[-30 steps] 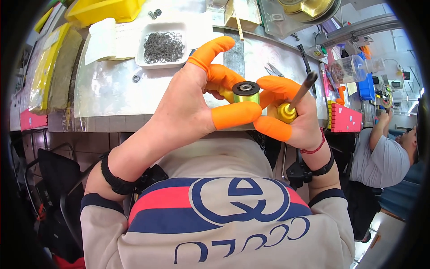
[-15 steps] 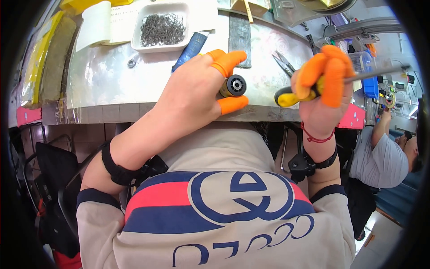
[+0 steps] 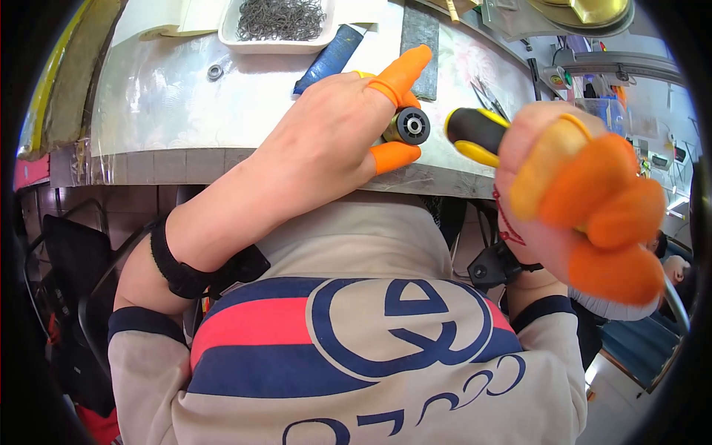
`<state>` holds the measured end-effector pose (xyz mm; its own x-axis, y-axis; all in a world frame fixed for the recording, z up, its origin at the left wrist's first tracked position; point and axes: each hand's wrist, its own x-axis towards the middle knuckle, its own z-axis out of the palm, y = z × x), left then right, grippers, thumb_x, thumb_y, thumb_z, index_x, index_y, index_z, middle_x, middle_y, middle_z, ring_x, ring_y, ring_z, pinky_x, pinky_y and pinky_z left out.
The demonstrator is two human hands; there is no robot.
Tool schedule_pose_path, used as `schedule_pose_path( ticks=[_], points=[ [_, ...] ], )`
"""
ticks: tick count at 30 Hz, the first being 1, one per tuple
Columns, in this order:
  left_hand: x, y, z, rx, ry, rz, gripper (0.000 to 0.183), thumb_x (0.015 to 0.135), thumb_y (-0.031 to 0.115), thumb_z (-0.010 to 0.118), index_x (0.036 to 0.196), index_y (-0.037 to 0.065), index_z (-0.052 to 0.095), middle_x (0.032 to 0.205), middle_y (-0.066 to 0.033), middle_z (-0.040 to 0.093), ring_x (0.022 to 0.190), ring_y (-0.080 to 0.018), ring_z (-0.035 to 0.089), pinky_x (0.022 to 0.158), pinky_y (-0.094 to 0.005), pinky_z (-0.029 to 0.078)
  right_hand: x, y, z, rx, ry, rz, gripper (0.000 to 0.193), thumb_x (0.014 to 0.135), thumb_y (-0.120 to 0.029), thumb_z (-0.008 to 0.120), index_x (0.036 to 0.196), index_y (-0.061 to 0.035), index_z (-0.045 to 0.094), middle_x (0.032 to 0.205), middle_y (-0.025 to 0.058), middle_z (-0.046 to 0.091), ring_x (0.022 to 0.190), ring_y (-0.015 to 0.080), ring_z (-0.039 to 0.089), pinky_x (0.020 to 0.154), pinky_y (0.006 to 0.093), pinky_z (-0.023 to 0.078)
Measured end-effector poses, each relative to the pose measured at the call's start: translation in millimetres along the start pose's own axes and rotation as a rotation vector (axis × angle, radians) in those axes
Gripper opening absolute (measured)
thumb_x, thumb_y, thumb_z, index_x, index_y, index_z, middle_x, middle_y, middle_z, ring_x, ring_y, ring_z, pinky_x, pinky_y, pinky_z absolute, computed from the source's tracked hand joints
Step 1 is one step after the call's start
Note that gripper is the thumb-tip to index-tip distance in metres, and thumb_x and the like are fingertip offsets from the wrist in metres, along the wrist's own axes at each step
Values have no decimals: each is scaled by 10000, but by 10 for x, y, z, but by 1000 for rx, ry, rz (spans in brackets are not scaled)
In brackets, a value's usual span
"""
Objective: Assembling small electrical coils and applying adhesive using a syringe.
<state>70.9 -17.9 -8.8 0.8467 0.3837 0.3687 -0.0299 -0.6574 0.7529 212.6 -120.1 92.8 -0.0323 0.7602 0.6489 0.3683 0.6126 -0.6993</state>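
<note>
Between the thumb and fingers of my left hand [image 3: 315, 137] is a small cylindrical part with a black slotted end and a metal ring at its centre [image 3: 413, 126]. Orange finger cots cover the thumb and fingers, and one finger points up past the part. My right hand [image 3: 575, 193], also in orange cots and raised close to the camera, grips a screwdriver [image 3: 475, 136] by its black and yellow handle. The handle's butt faces the part, a short distance apart. Its blade is hidden behind my hand.
A white tray [image 3: 276, 49] of black wire rings stands at the back, with a blue cylinder [image 3: 331, 59] beside it. A small metal ring [image 3: 215, 73] lies at left. Tweezers-like tools [image 3: 489, 96] and a dark grey slab [image 3: 420, 52] are behind my hands. A person sits at right.
My right hand has turned over and come nearer the camera, bringing the screwdriver's butt round toward the part. The blade has gone out of sight. My left hand sits slightly higher and further right.
</note>
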Motion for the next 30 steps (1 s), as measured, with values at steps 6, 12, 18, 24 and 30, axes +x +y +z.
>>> schedule_pose_path(
  ticks=[6,12,18,24,30],
  points=[
    [37,21,-7,10,23,30,777,621,42,698,1283,38,289,897,-138,600,827,-314,552,738,-348,437,-91,-252,-365,-346,-464,492,221,702,-122,637,787,-129,433,745,17,476,576,171,452,558,308,413],
    [46,41,-23,-63,36,32,779,604,27,698,1274,24,301,873,-141,599,799,-318,545,710,-351,437,136,-197,-57,-971,-568,617,332,744,-208,618,993,-38,477,1019,107,513,842,197,514,731,291,446],
    [51,2,4,-78,61,51,768,606,16,693,1269,18,305,873,-127,605,780,-315,549,699,-352,436,-112,126,59,-553,-250,240,274,721,-67,613,949,-50,461,879,40,492,792,138,487,742,234,388],
    [34,36,-11,-16,27,25,783,614,37,695,1279,16,283,888,-140,603,800,-326,551,708,-352,441,-251,131,60,-607,-185,330,300,749,-149,613,983,-55,450,915,59,492,810,156,489,757,255,393],
    [46,-18,31,-18,116,106,676,587,76,697,1156,-102,379,662,-151,535,655,-312,526,585,-376,420,-364,209,55,110,150,622,333,792,-216,582,1041,-55,429,1006,94,501,910,172,491,800,284,406]
  ],
)
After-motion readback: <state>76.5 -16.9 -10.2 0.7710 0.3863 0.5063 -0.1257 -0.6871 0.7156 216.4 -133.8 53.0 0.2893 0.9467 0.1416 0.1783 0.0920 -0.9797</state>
